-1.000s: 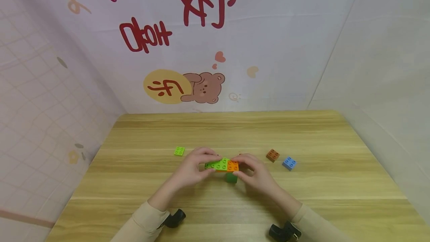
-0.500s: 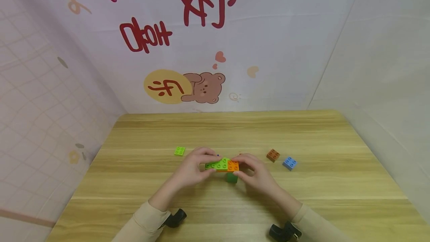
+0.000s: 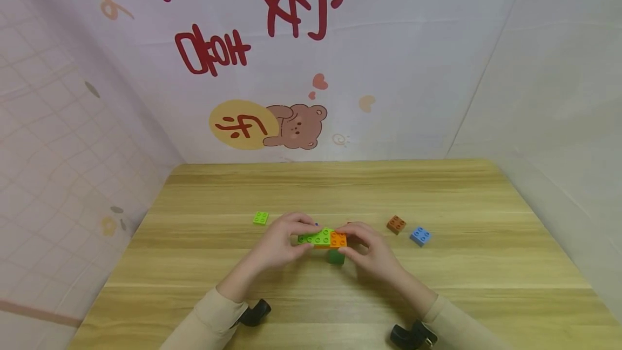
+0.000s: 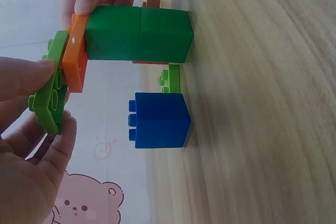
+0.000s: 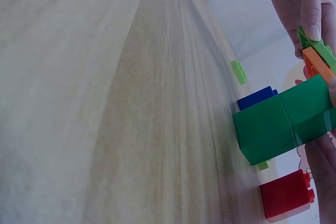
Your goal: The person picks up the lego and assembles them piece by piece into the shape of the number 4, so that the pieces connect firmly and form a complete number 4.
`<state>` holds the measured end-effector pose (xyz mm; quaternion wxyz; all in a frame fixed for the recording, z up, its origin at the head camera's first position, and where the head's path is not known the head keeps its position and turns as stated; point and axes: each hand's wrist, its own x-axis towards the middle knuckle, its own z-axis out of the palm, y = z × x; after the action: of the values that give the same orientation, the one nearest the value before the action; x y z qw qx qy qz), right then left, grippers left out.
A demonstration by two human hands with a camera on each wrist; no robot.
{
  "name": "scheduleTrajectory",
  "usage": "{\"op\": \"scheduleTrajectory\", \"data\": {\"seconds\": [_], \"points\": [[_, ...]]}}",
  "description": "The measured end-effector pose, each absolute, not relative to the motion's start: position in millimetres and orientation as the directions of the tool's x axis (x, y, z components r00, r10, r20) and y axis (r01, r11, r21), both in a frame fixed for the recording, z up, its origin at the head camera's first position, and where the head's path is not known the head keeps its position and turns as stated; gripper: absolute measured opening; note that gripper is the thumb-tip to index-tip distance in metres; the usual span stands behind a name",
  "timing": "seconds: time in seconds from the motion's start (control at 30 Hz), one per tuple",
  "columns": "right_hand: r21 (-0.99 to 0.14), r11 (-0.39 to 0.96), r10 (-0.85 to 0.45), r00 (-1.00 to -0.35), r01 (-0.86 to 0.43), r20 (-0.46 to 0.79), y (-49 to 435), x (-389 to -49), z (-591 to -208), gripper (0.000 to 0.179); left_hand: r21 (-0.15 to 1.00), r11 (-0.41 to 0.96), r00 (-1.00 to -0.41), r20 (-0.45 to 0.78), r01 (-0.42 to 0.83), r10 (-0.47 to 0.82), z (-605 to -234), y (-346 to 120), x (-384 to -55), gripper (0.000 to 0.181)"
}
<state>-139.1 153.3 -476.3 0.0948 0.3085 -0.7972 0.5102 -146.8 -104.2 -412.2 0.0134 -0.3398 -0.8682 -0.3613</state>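
One half-hidden lime brick [image 3: 322, 238], left hand [image 3: 283, 241] pinching it, right hand [image 3: 373, 253] gripping orange brick [image 3: 338, 239]

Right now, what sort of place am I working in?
Probably a small screened-off tabletop play area: a wood-grain table, pale cartoon-printed sheeting on three sides of it, and toy bricks, some stacked, some standing loose.

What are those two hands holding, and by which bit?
The left hand pinches the light green brick by its overhanging left end. The right hand pinches the orange brick underneath it, near its right end.
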Motion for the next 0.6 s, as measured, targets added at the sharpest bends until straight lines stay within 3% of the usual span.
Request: {"op": "scheduleTrajectory", "data": {"seconds": [0.6], "points": [[-0.752,0.302,-0.396,-0.795,-0.586,0.46,155.0,-139.3,-475.0,0.035,0.675,0.488,-0.782,0.221,0.554,0.583,-410.7,-103.3,-152.4,0.038]]}}
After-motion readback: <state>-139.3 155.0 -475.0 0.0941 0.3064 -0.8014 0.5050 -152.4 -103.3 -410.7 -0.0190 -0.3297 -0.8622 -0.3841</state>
